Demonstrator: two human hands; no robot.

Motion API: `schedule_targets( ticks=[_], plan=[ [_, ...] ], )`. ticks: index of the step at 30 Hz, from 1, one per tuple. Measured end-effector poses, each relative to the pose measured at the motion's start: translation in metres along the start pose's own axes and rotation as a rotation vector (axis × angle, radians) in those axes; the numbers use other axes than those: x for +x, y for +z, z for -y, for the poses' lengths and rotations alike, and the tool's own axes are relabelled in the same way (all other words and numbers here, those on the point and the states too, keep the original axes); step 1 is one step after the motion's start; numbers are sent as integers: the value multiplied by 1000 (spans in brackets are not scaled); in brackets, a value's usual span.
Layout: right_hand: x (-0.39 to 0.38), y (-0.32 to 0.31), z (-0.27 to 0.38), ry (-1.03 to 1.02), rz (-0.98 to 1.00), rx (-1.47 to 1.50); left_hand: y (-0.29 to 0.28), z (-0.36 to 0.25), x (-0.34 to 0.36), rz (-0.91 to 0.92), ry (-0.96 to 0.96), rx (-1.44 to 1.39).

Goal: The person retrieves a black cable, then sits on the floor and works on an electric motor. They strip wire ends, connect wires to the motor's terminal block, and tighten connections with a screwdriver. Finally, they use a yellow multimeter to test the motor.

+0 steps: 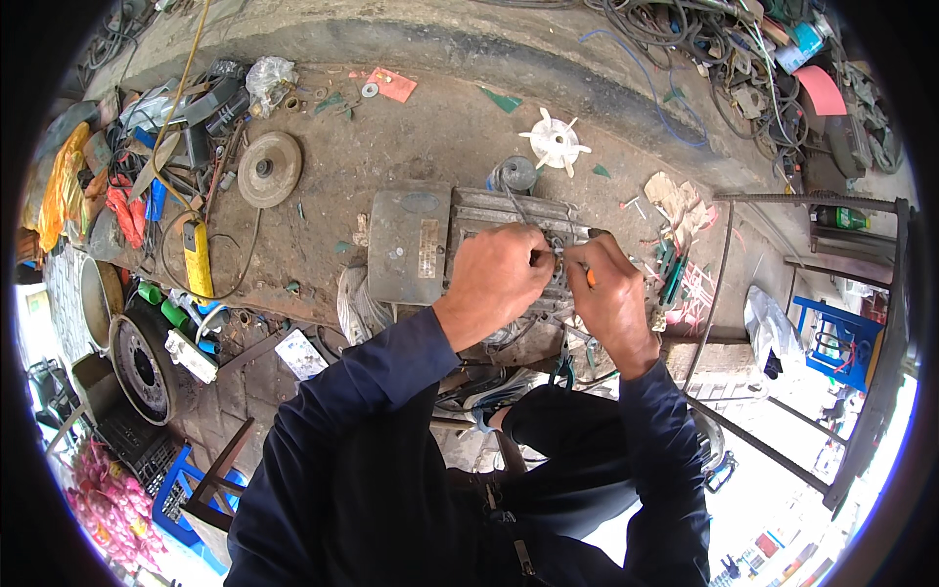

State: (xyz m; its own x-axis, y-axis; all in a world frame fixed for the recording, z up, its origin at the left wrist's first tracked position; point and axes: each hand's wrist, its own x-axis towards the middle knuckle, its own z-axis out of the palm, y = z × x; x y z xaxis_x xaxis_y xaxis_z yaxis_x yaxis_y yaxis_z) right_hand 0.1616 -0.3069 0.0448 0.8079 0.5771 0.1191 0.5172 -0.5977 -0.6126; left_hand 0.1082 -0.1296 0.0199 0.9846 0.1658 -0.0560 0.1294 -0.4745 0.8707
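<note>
A grey electric motor (pixel 409 256) with a ribbed body lies on its side in front of me, its smooth end cover to the left. Both my hands meet over its right half. My left hand (pixel 499 276) is curled into a fist, knuckles up; whatever its fingers pinch is hidden. Close beside it, my right hand (pixel 608 298) is closed, thumb and fingers together, around a small tool whose orange end (pixel 591 278) peeks out; its kind cannot be made out. A thin dark cable runs from behind the motor toward my fingers.
A white fan wheel (pixel 555 143) and a round metal disc (pixel 264 167) lie beyond the motor. A yellow pendant control (pixel 198 259) hangs on its cable at left. Pliers (pixel 671 270) and scraps lie right, near a metal frame (pixel 812 199). A coil of white wire (pixel 360 308) sits near-left.
</note>
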Motion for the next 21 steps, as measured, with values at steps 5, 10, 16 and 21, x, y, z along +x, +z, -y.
schedule_targets(
  ticks=[5, 10, 16, 21],
  plan=[
    [0, -1, 2, 29, 12, 16, 1, -1, -3, -18, 23, -17],
    [2, 0, -3, 68, 22, 25, 3, 0, -3, -34, 37, -13],
    [0, 3, 8, 376, 24, 154, 10, -4, -10, -126, 113, -11],
    [-2, 0, 19, 643, 63, 272, 14, -7, -17, -146, 190, 70]
  ],
)
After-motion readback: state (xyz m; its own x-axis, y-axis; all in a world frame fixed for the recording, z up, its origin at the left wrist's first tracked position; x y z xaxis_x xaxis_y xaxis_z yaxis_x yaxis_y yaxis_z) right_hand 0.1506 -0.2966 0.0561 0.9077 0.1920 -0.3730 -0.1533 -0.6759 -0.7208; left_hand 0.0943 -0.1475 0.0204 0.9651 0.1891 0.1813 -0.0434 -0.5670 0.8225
